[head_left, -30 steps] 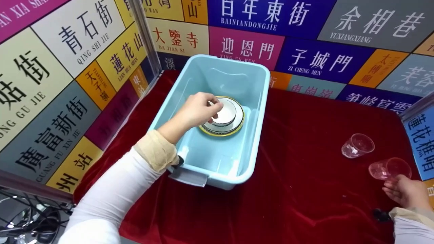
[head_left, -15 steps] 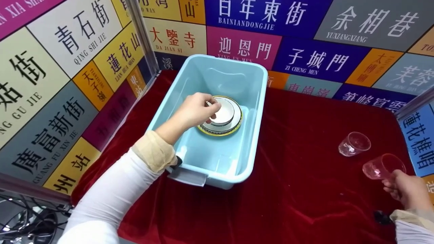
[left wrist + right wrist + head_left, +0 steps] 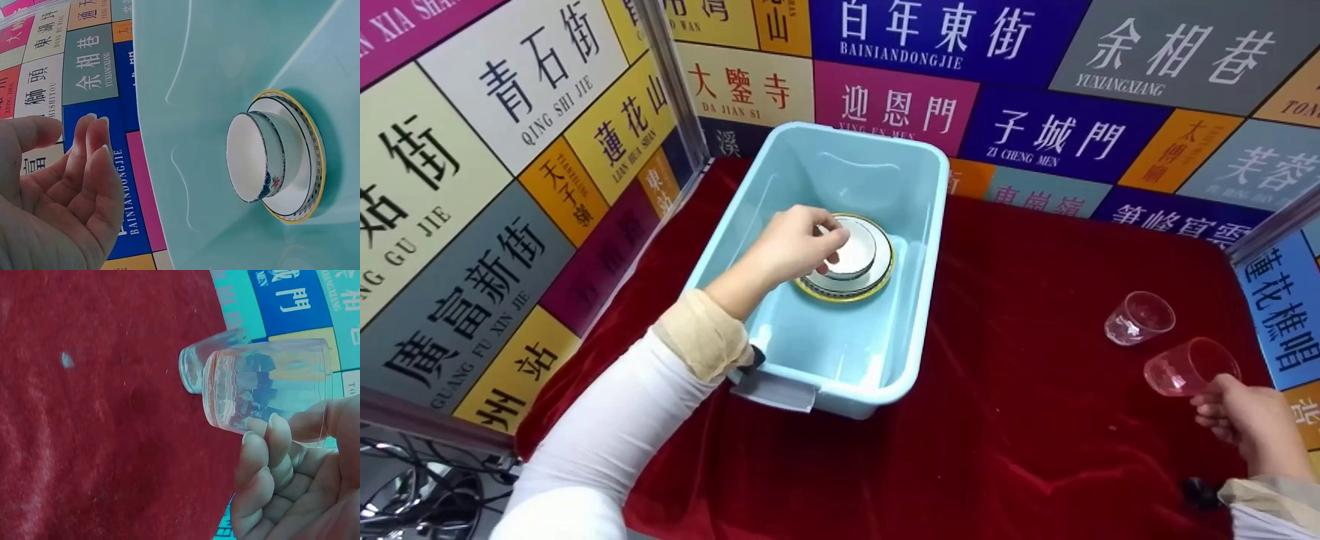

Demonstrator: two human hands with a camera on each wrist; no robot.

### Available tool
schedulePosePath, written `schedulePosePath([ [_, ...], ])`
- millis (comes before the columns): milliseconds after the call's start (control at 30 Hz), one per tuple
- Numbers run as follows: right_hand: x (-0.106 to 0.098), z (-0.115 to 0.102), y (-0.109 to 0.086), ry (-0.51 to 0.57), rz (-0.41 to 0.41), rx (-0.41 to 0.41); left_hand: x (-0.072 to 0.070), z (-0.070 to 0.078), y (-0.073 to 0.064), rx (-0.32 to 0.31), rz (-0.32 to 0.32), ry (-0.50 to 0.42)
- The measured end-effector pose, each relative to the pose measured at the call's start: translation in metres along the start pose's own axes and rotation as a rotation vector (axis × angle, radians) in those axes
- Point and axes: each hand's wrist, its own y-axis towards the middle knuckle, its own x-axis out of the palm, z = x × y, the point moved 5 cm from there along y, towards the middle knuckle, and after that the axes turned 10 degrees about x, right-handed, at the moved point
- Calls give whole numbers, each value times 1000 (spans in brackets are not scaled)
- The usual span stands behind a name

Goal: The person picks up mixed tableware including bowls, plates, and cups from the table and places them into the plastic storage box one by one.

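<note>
My right hand (image 3: 1249, 420) pinches the rim of a pink-tinted drinking glass (image 3: 1181, 371) at the right of the head view. In the right wrist view this glass (image 3: 270, 377) lies tilted on its side between thumb and fingers, above the cloth. Behind it stands a clear glass (image 3: 192, 365). My left hand (image 3: 802, 244) hovers over the blue tub (image 3: 817, 345), fingers loosely bent, holding nothing. Inside the tub, a white bowl (image 3: 856, 251) sits stacked on plates, the lowest a yellow-rimmed plate (image 3: 877, 291). The left wrist view shows blue-and-red decoration on the bowl (image 3: 247, 157).
A dark red velvet cloth (image 3: 1035, 435) covers the table. Panels with street names (image 3: 900, 97) stand along the back and sides. The tub's grey handle (image 3: 776, 394) faces the near side. Cables (image 3: 427, 480) and a chrome base lie at the lower left.
My right hand has shifted slightly left with the pink glass, and the glass appears raised. My left hand stays above the tub. The head view has turned slightly to the right.
</note>
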Motion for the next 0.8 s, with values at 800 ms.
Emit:
schedulePosePath([
  [800,49,-46,-69,-318,45,-250,26,28,-10,93,-65,-52],
])
